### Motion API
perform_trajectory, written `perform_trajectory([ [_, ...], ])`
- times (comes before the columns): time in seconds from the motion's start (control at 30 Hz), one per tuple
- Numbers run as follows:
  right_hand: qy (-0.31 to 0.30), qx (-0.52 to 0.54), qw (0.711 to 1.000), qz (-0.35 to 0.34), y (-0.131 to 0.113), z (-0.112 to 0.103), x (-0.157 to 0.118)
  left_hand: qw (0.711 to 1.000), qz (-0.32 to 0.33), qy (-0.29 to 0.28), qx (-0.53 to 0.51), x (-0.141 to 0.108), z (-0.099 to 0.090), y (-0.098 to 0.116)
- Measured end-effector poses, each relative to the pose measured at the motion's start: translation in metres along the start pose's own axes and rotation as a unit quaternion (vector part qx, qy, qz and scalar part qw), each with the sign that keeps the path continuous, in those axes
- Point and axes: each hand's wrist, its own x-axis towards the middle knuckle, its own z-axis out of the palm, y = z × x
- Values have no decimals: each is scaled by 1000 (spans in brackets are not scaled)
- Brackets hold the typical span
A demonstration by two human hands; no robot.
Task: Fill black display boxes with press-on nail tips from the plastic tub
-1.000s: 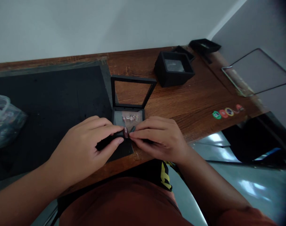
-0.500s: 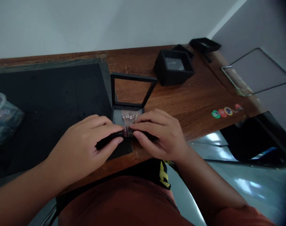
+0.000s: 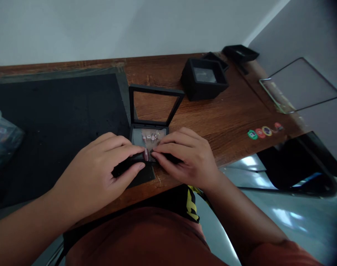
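Note:
A black display box (image 3: 163, 128) stands before me with its clear-windowed lid tilted up. Small decorated pieces (image 3: 149, 137), which look like press-on nails, lie in a row on its grey film. A glossy mauve piece (image 3: 146, 154) of similar shape is near the front wall. The index fingertip of my left hand (image 3: 101, 170) is at this piece, while its thumb lies lower at the front edge; the hand closes around the left front corner. My right hand (image 3: 187, 157) has thumb and index finger together over the right front part, hiding what is between them.
Stacked black boxes (image 3: 204, 87) stand at the back right, with another open black box (image 3: 240, 53) beyond. A clear plastic tub (image 3: 6, 142) sits on the dark mat (image 3: 60, 111) at the left. Round stickers (image 3: 259, 133) mark the wooden table's right side. A wire frame (image 3: 320, 72) leans there.
The mauve piece shows more fully beside my left index finger. My right thumb has drawn in closer to its index finger. The whole view has shifted slightly.

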Motion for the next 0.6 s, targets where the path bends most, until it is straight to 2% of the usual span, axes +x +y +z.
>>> perform_trajectory([
  [0.3, 69, 44, 997, 7, 2, 0, -1, 1000, 13, -4, -5, 0, 2, 0],
  [0.47, 73, 48, 996, 2, 4, -1, -1, 999, 35, 6, 1, 1, 4, 1],
  [0.6, 74, 48, 996, -6, 4, -2, -1, 999, 41, -9, -17, -4, 6, 0],
])
